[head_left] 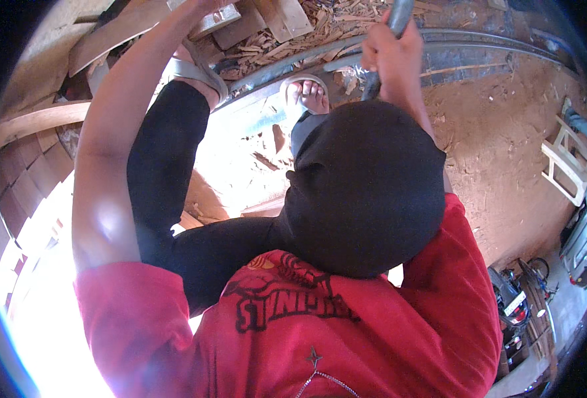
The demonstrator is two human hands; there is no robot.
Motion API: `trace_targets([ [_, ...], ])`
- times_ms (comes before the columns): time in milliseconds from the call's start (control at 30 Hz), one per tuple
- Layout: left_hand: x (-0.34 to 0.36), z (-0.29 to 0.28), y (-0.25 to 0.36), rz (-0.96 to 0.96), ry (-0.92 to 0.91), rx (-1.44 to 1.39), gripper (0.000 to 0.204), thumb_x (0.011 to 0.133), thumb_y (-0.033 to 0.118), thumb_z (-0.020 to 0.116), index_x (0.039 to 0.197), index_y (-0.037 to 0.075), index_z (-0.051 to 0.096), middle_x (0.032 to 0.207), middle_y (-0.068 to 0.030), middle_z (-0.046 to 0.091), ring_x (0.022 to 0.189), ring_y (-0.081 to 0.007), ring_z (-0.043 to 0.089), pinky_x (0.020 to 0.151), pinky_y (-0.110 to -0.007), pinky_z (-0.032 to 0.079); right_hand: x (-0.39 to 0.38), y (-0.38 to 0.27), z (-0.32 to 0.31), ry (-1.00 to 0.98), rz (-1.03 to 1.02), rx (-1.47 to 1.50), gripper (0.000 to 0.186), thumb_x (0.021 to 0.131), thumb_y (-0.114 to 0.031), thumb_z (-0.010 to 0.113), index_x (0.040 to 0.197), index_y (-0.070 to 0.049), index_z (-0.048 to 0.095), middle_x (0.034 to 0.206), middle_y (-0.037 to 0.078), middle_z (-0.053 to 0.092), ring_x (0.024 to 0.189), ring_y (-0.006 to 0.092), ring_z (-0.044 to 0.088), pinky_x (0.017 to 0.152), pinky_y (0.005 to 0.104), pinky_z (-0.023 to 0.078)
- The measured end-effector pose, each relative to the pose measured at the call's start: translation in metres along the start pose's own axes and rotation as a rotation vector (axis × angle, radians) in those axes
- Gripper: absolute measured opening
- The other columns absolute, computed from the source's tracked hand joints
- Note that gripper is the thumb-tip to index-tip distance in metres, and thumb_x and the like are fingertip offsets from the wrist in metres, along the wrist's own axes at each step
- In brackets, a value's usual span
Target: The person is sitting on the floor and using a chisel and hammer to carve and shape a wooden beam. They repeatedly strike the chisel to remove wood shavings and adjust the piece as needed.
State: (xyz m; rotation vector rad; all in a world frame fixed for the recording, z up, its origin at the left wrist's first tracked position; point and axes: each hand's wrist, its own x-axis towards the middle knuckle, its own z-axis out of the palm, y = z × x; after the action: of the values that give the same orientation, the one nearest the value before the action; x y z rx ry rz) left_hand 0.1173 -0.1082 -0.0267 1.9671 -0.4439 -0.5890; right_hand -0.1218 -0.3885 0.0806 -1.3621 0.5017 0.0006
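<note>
We had our hands well apart. At one o'clock our right hand (pixel 396 56) was closed around a grey rod (pixel 401 14), which stuck out above and below the fist. At eleven o'clock our left hand (pixel 208 3) was cut off by the upper edge of the view, close to a pale box-like thing (pixel 215 21); we could not tell how far open it was or whether it gripped anything. Bold black lettering curved across our red shirt (pixel 346 338) at six o'clock, partly lost in folds, above a chain (pixel 336 380) with a star-shaped ornament. At four o'clock a motorcycle (pixel 506 288) bore a white plate with characters too small to make out. Our black-clad knee (pixel 366 189) filled the middle. Wood chips (pixel 273 50) lay at twelve o'clock beyond a sandalled foot (pixel 310 96), stacked wooden blocks (pixel 31 176) at nine, and a pale wooden frame (pixel 567 166) at three.
</note>
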Motion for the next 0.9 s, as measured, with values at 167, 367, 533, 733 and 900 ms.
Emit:
trace_targets([
  [167,-0.003,-0.009,0.009,-0.043,-0.042,0.057,0.012,0.089,0.015,0.082,0.081,0.011,0.074,0.072,0.0028,0.065,0.066,-0.0103,0.059,0.057,-0.032,0.045,0.004,-0.004,-0.006,-0.174,-0.092,-0.691,0.016,0.103,-0.012,0.064,0.117,-0.009,0.057,0.074,-0.003,0.051,0.057,0.0092,0.047,0.052,0.0317,0.041],
  [367,-0.003,-0.009,0.013,-0.097,0.004,0.101,0.011,0.087,0.018,0.082,0.082,0.012,0.075,0.073,0.0038,0.067,0.067,-0.0103,0.06,0.057,-0.033,0.046,0.021,0.016,-0.019,0.03,-0.431,-0.899,0.051,0.104,-0.02,0.067,0.151,-0.002,0.06,0.112,0.027,0.078,0.103,0.026,0.077,0.092,0.0445,0.059],
  [533,-0.007,-0.002,0.017,0.027,0.119,0.0,0.01,0.086,0.017,0.083,0.09,0.009,0.08,0.078,-0.0009,0.074,0.073,-0.015,0.068,0.063,-0.035,0.054,0.016,-0.003,-0.033,-0.168,-0.014,-0.41,0.027,0.104,-0.016,0.069,0.128,-0.01,0.057,0.092,0.008,0.058,0.079,0.0137,0.055,0.07,0.0372,0.043],
  [733,-0.004,-0.009,0.021,-0.218,0.091,0.159,0.016,0.086,0.01,0.081,0.1,0.004,0.081,0.086,-0.0051,0.077,0.081,-0.0158,0.071,0.069,-0.034,0.056,0.002,-0.011,0.002,-0.336,0.101,-0.541,0.01,0.105,-0.011,0.066,0.111,-0.01,0.058,0.073,-0.002,0.052,0.054,0.0082,0.047,0.047,0.0291,0.037],
  [900,-0.011,-0.005,0.024,-0.039,-0.007,-0.059,0.008,0.085,0.009,0.08,0.092,0.006,0.08,0.082,-0.0026,0.075,0.078,-0.0147,0.07,0.068,-0.035,0.056,0.009,-0.018,-0.013,-0.123,0.075,-0.232,0.012,0.104,-0.01,0.067,0.112,-0.008,0.058,0.075,-0.001,0.053,0.058,0.0092,0.049,0.052,0.0325,0.041],
])
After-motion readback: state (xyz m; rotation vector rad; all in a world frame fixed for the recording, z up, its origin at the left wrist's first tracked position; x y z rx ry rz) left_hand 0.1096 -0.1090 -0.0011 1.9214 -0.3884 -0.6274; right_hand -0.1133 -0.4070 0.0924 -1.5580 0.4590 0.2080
